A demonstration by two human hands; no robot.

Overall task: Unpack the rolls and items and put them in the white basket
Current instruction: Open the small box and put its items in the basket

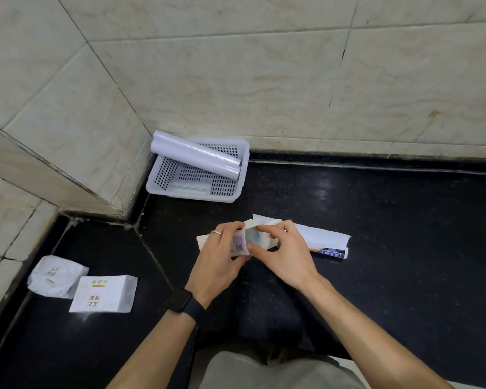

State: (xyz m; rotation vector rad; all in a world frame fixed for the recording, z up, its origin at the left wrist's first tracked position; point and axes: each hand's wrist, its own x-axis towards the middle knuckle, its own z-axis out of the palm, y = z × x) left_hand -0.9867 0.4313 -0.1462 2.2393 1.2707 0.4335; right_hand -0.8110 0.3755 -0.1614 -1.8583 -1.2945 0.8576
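A white perforated basket (163, 175) stands in the corner of the black counter, with two white rolls (197, 155) lying across it and a flat packet (190, 188) on its bottom. Nearer to me, my left hand (222, 259) and my right hand (284, 254) both grip a small white packet with a barcode label (243, 242). My right fingers pinch its top flap. Under and behind my hands lies a long opened white carton (326, 238).
Two white paper packs, one crumpled (54, 276) and one flat with printed labels (104, 293), lie at the left on the counter. Tiled walls (264, 80) close the back and left sides. A black watch sits on my left wrist.
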